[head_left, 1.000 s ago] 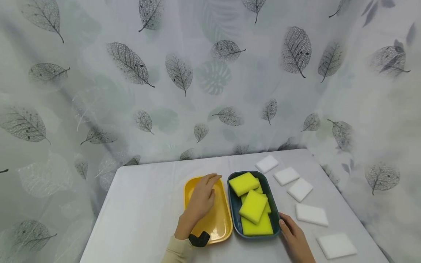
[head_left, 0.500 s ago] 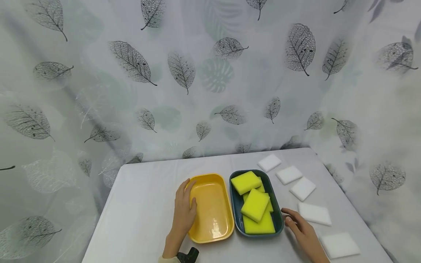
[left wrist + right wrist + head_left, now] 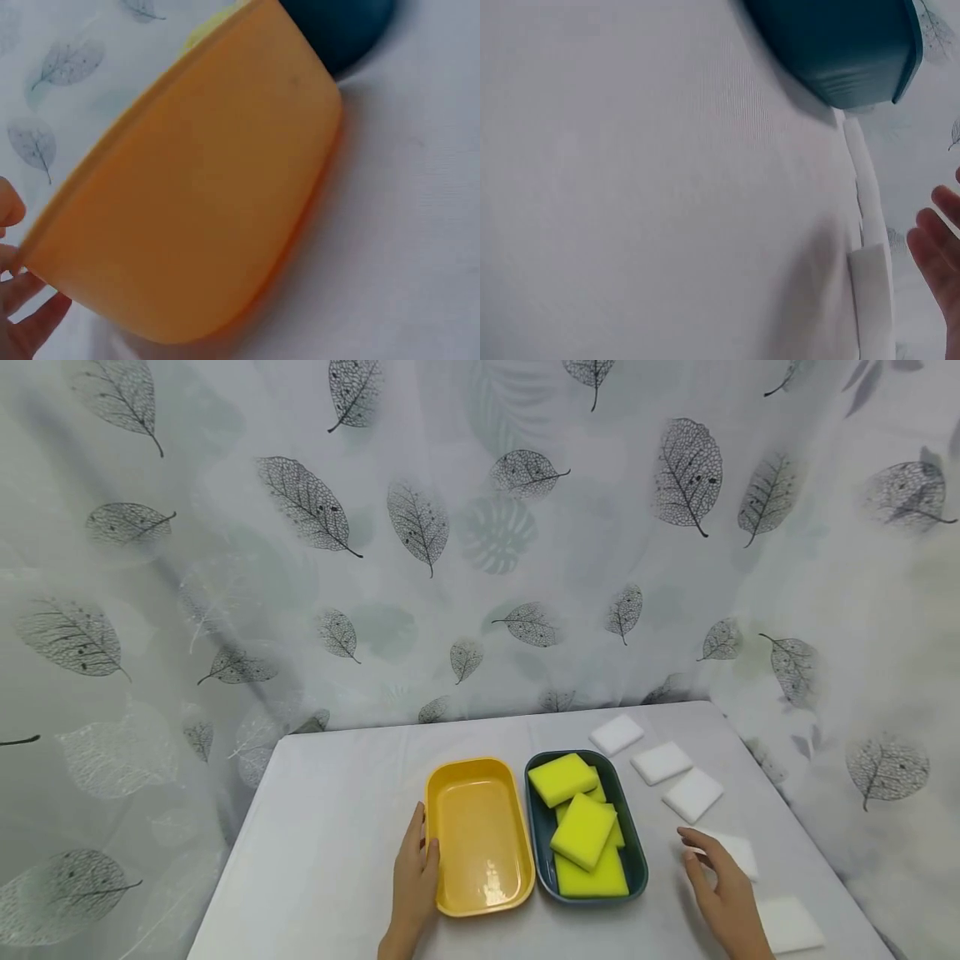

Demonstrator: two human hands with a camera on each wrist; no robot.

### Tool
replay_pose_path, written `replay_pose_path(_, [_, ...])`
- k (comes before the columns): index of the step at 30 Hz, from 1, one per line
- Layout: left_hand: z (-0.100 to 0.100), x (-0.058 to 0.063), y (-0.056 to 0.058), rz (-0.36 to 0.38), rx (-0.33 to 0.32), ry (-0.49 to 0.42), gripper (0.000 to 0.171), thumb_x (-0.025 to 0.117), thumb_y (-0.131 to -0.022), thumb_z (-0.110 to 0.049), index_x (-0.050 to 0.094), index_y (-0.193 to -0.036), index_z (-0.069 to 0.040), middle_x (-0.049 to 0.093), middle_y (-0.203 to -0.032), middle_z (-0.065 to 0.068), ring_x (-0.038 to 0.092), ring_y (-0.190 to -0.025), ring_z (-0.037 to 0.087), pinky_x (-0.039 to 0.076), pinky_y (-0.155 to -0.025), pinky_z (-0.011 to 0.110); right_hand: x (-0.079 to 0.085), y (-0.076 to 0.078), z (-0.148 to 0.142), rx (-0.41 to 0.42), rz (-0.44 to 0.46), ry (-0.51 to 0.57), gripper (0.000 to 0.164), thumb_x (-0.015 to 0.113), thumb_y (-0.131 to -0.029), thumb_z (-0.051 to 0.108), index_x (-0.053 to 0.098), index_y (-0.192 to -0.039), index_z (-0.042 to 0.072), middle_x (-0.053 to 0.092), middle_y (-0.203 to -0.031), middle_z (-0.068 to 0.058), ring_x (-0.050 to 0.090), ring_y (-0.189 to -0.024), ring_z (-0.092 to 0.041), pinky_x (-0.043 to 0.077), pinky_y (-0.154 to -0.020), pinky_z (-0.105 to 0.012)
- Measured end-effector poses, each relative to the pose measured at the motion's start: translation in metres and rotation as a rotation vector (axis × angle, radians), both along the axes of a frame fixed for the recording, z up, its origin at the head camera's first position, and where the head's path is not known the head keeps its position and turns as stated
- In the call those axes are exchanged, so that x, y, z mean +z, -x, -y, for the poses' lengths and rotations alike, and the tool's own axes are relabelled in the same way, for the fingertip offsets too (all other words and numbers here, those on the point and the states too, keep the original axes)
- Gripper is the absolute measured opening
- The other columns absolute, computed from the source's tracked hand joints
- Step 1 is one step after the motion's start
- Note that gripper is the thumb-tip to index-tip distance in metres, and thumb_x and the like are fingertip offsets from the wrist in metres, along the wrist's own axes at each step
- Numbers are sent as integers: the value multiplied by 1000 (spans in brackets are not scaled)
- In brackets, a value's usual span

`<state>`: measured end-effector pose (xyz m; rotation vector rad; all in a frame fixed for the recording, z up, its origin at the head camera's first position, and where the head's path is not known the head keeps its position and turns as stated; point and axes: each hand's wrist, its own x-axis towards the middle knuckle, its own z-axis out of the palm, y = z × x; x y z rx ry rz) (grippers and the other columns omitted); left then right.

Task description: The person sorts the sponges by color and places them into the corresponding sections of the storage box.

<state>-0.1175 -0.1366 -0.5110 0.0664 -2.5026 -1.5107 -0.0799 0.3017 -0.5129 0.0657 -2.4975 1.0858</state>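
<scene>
My left hand [image 3: 415, 877] is at the left rim of a yellow plastic tray [image 3: 480, 835], thumb over the rim and fingers along the outer wall. The left wrist view shows the tray's outer side [image 3: 202, 180] with those fingertips [image 3: 45, 322] against it. Beside it stands a dark blue tray [image 3: 637, 868] holding several yellow sponges [image 3: 583, 832], some stacked on others. My right hand [image 3: 727, 893] hovers to the right of the blue tray with fingers loosely bent and nothing held, partly covering a white sponge block [image 3: 738, 852].
Several white blocks run along the table's right side, among them one at the back [image 3: 617, 734] and one near the front [image 3: 791, 927]. A white cloth [image 3: 315, 860] covers the table. Behind hangs a leaf-print curtain [image 3: 480, 568].
My left hand has moved from over the yellow tray's inside to its left rim. My right hand has left the blue tray's edge and shifted right.
</scene>
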Motion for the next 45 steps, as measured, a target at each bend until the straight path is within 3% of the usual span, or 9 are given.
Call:
replay_pose_path(2, [0, -5, -3, 6, 13, -58, 57, 49, -108, -8, 33, -163, -7, 39, -168, 8, 40, -154, 28, 48, -113, 49, 1, 2, -3, -18, -49, -42, 36, 62, -101, 1, 61, -137, -1, 65, -132, -21, 42, -120, 18, 27, -99, 5])
replay_pose_path(4, [1, -10, -6, 13, 27, -109, 55, 50, -109, -8, 36, -162, -10, 43, -165, 7, 44, -151, 27, 51, -110, 46, 2, 5, -6, -24, -75, -76, 36, 62, -100, 1, 60, -136, -3, 63, -134, -24, 48, -125, 0, 27, -108, -3])
replay_pose_path(7, [2, -15, -10, 13, 44, -155, 54, 51, -108, -7, 40, -161, -11, 49, -161, 7, 49, -148, 27, 54, -108, 40, 1, 11, -11, -22, -64, -112, 36, 61, -101, 3, 59, -136, -6, 57, -139, -31, 48, -129, -37, 33, -120, -41])
replay_pose_path(9, [2, -18, -12, 19, 58, -167, 53, 53, -107, -7, 43, -159, -12, 52, -159, 7, 50, -147, 26, 53, -108, 34, -1, 15, -14, -27, -22, -150, 39, 61, -101, 7, 56, -137, -9, 52, -141, -35, 44, -127, -54, 34, -109, -66])
replay_pose_path(11, [3, -21, -15, 28, 71, -173, 53, 54, -107, -8, 45, -158, -13, 53, -158, 5, 52, -145, 25, 52, -107, 26, -5, 19, -17, -54, 32, -214, 44, 61, -102, 13, 53, -138, -10, 48, -142, -38, 41, -126, -60, 34, -97, -75])
replay_pose_path(16, [4, -28, -20, 31, 87, -216, 53, 55, -107, -12, 45, -158, -14, 52, -159, 1, 53, -136, 11, 47, -102, 11, -16, 29, -22, -123, 124, -352, 52, 59, -104, 23, 48, -140, -12, 44, -140, -41, 40, -125, -64, 32, -95, -80])
replay_pose_path(21, [5, -35, -26, -7, 89, -228, 48, 56, -107, -18, 49, -155, -15, 57, -152, 2, 55, -125, 2, 49, -98, 11, -21, 36, -22, -137, 259, -360, 59, 46, -109, 34, 41, -145, -13, 38, -142, -43, 29, -131, -65, 16, -106, -82])
replay_pose_path(31, [4, -43, -26, -57, 92, -207, 42, 54, -108, -20, 54, -150, -22, 62, -142, 1, 59, -120, 7, 52, -95, 15, -21, 44, -16, -206, 466, -299, 75, 37, -110, 40, 18, -155, -16, 17, -151, -48, 7, -143, -68, -9, -111, -86])
replay_pose_path(45, [4, -41, -26, -77, 103, -186, 40, 55, -107, -21, 56, -147, -25, 63, -143, -2, 58, -119, 7, 52, -96, 18, -16, 45, -14, -197, 602, -317, 85, 30, -110, 49, 5, -159, -16, 6, -158, -46, -1, -148, -65, -14, -114, -81])
